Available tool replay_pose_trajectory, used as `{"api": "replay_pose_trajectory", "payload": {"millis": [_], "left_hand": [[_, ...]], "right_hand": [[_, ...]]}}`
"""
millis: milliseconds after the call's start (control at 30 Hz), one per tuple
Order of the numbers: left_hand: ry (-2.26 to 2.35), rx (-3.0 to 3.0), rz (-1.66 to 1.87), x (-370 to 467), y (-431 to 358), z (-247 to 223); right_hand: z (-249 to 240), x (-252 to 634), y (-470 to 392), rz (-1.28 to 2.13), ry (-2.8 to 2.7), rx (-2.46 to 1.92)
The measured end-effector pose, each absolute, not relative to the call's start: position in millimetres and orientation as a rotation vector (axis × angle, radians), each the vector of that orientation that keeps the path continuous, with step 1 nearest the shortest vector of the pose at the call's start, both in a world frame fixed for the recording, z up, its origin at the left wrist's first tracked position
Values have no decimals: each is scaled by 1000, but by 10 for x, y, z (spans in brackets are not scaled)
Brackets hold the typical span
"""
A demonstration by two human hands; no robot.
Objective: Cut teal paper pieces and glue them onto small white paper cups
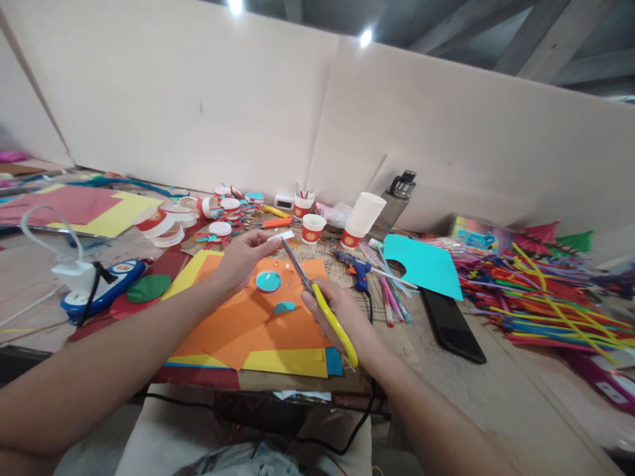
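Note:
Between the thumb and fingers of my left hand (248, 256) is a small white paper piece (284, 235). My right hand (342, 311) is closed around yellow-handled scissors (325, 311), whose blades point up and left to the paper's right end. Whether the blades touch the paper I cannot tell. Below the hands lie orange paper sheets (223, 334) over yellow ones (282, 362). On the orange paper rest a round piece with a blue centre and pale rim (268, 281) and a small blue scrap (284, 307).
Paper cups (313, 229), a bottle (397, 201) and a blue glue gun (360, 272) stand or lie behind and right. A cyan sheet (426, 264) overlaps a black phone (454, 327). Pipe cleaners (540, 297) pile at right; a blue power strip (106, 287) sits left.

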State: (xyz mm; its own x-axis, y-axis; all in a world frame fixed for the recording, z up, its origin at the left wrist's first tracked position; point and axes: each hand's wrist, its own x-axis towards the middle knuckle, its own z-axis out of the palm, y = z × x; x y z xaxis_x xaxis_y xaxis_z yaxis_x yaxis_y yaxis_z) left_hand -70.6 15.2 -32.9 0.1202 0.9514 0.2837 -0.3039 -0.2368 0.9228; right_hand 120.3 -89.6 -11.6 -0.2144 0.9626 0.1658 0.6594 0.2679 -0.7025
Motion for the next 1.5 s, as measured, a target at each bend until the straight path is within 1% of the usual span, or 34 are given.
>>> {"api": "replay_pose_trajectory", "payload": {"millis": [433,767,1500], "left_hand": [[677,1100,1380,-667,106,-239],[720,1189,1377,-692,135,-297],[739,1145,1367,-687,110,-271]], "right_hand": [[-79,1201,-907,726,-1948,-1442],[-42,1196,-913,779,-1925,-1445],[-113,1157,-894,573,-1965,-1454]]}}
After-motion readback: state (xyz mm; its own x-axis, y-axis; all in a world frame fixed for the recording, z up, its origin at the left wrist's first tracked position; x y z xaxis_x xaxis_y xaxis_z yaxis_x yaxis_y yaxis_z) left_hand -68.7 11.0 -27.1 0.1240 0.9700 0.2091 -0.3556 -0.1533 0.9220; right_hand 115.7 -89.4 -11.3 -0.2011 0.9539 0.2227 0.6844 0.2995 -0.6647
